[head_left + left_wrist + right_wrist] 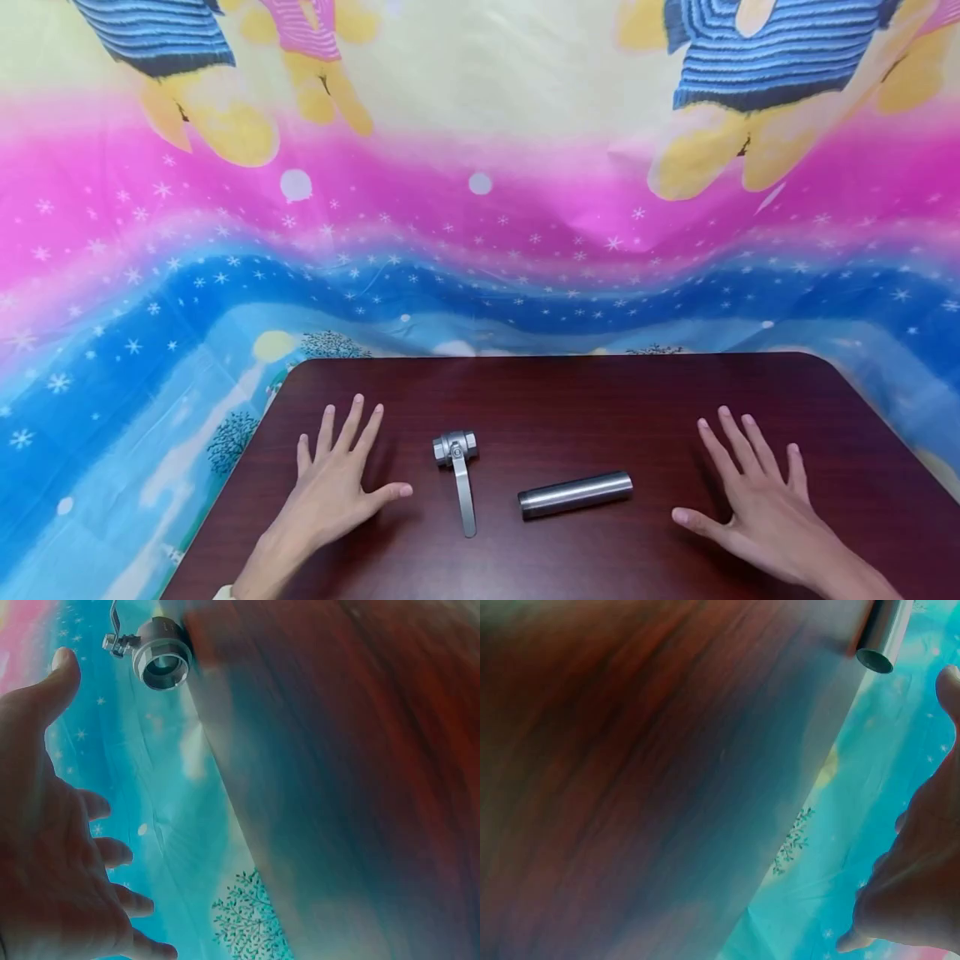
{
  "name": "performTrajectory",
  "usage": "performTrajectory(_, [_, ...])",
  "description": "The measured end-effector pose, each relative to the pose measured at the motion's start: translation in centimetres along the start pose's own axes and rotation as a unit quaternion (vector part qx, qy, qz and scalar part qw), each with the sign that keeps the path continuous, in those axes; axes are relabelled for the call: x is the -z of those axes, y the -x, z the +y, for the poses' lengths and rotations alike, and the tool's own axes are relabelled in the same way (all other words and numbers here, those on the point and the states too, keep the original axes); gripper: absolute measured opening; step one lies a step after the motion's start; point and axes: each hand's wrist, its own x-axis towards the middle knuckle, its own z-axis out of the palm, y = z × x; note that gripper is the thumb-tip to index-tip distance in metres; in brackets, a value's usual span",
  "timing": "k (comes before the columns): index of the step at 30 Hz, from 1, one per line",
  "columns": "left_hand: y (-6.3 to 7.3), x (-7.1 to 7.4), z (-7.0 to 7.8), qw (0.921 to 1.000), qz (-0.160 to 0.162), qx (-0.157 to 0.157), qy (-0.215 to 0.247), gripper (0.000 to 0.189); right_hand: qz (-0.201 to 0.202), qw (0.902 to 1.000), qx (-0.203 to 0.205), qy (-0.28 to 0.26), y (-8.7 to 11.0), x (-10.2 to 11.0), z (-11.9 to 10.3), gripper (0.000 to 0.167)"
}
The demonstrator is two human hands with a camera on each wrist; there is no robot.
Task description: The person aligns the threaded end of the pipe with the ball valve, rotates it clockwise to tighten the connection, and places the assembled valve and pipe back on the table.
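Note:
A metal ball valve (454, 450) with a long flat lever handle lies left of centre on the table, its lever toward the near edge. Its open threaded end shows in the left wrist view, where the valve (163, 654) is at the top. To its right lies a short steel pipe (576, 495), slightly slanted; one hollow end of the pipe (877, 656) shows in the right wrist view. My left hand (330, 492), fingers spread, is left of the valve and touches neither object. My right hand (772, 517), also spread, is right of the pipe, apart from it.
Both objects lie on a dark reddish-brown table (570, 400) with rounded far corners. Behind it and along its sides hangs a colourful printed cloth (480, 233) with snowflakes and cartoon figures.

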Motion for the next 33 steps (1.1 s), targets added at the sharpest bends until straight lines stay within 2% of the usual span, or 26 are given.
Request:
performTrajectory(8, [-0.8, -0.3, 0.7, 0.9994, -0.021, -0.021, 0.021, 0.114, -0.034, 0.9972, 0.030, -0.060, -0.7, -0.3, -1.1, 0.120])
performTrajectory(13, [-1.4, -0.6, 0.8, 0.9977, -0.045, -0.028, 0.042, 0.113, -0.019, 0.9935, 0.068, -0.089, -1.1, -0.5, -1.5, 0.117])
performTrajectory(20, [-2.2, -1.1, 0.6, 0.9932, -0.043, -0.061, 0.089, 0.107, 0.000, 0.9874, 0.109, -0.115, -1.7, -0.8, -1.9, 0.118])
performTrajectory(26, [-2.9, -1.4, 0.7, 0.9865, -0.047, -0.081, 0.135, 0.100, -0.007, 0.9816, 0.123, -0.146, -2.4, -0.8, -2.8, 0.120])
performTrajectory(29, [-3.4, -1.6, 0.9, 0.9804, -0.050, -0.100, 0.162, 0.097, -0.022, 0.9788, 0.122, -0.163, -2.8, -0.8, -3.2, 0.115])
performTrajectory(33, [-3.9, -2.1, 0.8, 0.9724, -0.055, -0.130, 0.186, 0.091, -0.042, 0.9794, 0.116, -0.159, -3.3, -0.9, -3.5, 0.105])
